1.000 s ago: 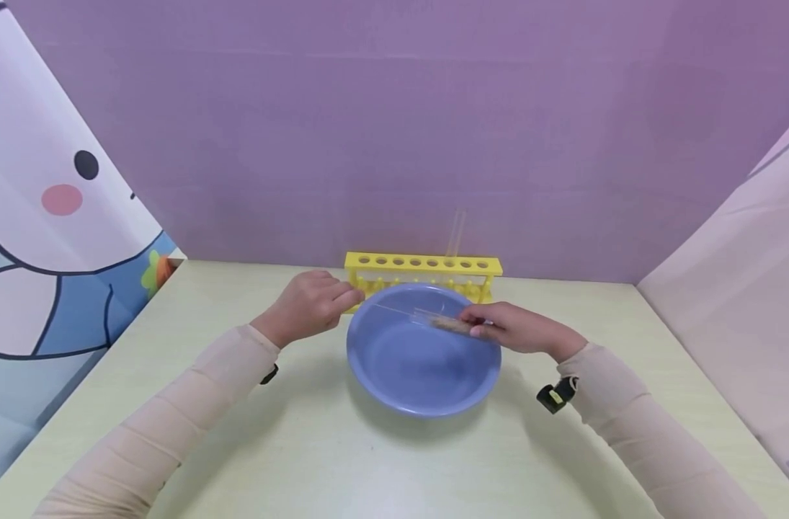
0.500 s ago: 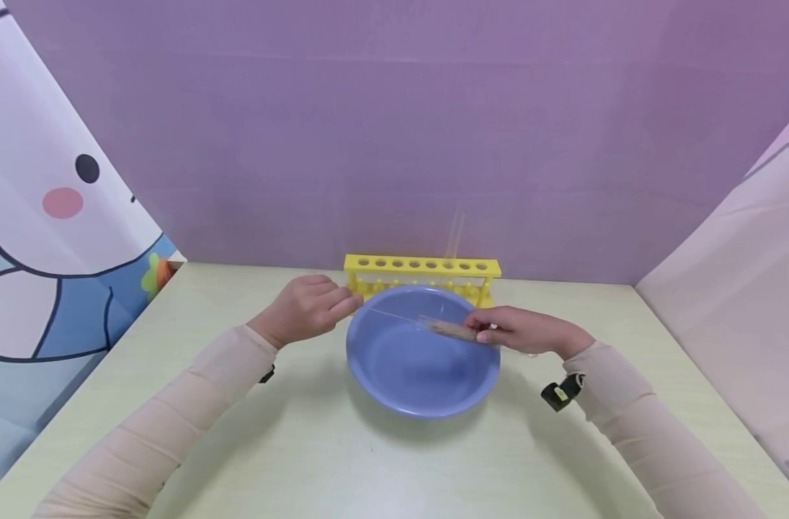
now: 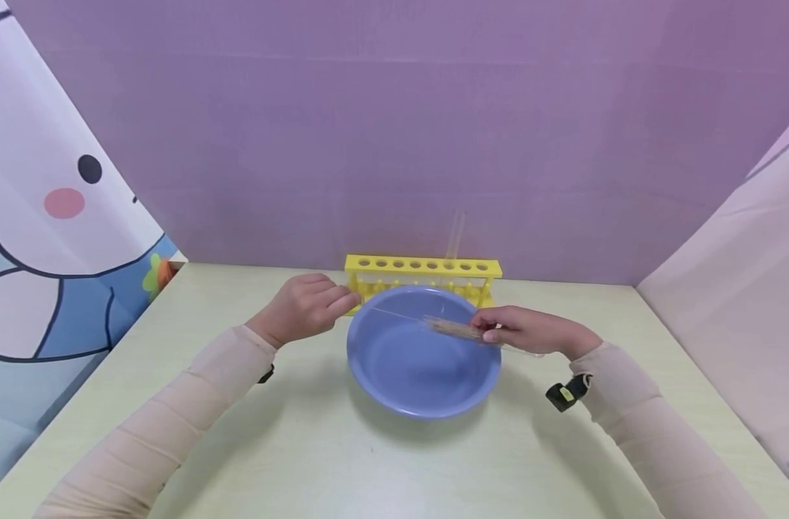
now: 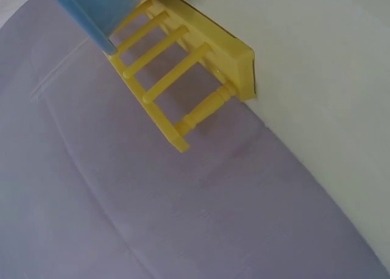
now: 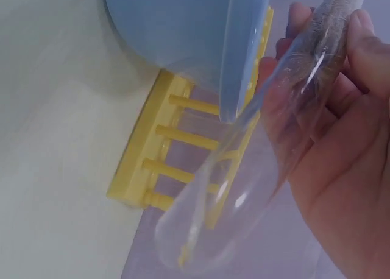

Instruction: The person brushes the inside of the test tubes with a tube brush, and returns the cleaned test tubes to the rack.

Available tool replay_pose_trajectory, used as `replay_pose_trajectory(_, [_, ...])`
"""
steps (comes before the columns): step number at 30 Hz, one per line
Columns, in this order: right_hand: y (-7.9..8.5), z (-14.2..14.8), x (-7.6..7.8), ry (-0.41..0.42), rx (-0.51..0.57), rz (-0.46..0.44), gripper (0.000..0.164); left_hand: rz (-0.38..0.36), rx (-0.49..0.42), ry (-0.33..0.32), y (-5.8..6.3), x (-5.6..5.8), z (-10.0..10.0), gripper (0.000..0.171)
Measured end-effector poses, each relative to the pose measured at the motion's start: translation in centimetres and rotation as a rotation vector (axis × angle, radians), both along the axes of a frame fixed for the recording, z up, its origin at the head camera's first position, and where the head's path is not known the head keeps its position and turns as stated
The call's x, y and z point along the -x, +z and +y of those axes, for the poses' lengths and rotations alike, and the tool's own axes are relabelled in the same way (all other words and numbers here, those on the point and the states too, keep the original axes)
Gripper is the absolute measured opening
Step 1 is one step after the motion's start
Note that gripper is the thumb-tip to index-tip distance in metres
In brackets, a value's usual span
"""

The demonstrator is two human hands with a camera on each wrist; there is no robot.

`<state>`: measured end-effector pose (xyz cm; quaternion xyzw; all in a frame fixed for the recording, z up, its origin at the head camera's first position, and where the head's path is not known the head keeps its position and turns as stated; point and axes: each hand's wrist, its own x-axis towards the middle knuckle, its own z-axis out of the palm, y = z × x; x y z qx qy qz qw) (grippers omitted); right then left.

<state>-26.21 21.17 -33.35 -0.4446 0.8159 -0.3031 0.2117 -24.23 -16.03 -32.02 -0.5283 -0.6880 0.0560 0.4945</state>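
Note:
My right hand (image 3: 530, 331) grips a clear test tube (image 5: 213, 212) lying nearly level over the blue basin (image 3: 394, 367). Inside the tube, a test tube brush (image 3: 452, 329) shows its tan bristles close to the mouth, which points left. Its thin wire handle (image 3: 390, 313) runs out across the basin to my left hand (image 3: 306, 308), whose fingers pinch the end near the left rim. The right wrist view shows the tube's rounded closed end sticking out past the palm, thumb and fingers on either side of the bristles. Left-hand fingers are outside the left wrist view.
Behind the basin stands a yellow test tube rack (image 3: 426, 264), with one clear test tube (image 3: 455, 234) upright in a right-hand hole. A purple backdrop (image 3: 394, 130) rises behind the pale table (image 3: 368, 476). Printed cloth (image 3: 44, 231) hangs at the left.
My right hand has slid slightly right with the test tube, so the bristles sit nearer its mouth and its closed end shows beyond the hand. My left hand has hardly moved.

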Motion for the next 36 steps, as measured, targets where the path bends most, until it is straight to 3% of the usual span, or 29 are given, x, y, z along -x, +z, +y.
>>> replay_pose_trajectory(8, [-0.22, 0.34, -0.34, -0.019, 0.015, 0.05, 0.014, -0.133, 0.0, 0.027, -0.13, 0.11, 0.05, 0.02])
replay_pose_trajectory(20, [-0.73, 0.76, -0.23, -0.051, 0.037, 0.159, 0.017, -0.43, -0.063, 0.049, -0.33, -0.01, 0.39, 0.016])
replay_pose_trajectory(27, [-0.86, 0.63, -0.16, -0.056, 0.045, 0.172, 0.018, -0.499, -0.131, 0.013, -0.59, 0.13, 0.47, 0.014])
replay_pose_trajectory(36, [-0.92, 0.52, -0.38, -0.041, 0.068, 0.213, 0.015, -0.58, -0.167, 0.021, -0.6, 0.29, 0.65, 0.014])
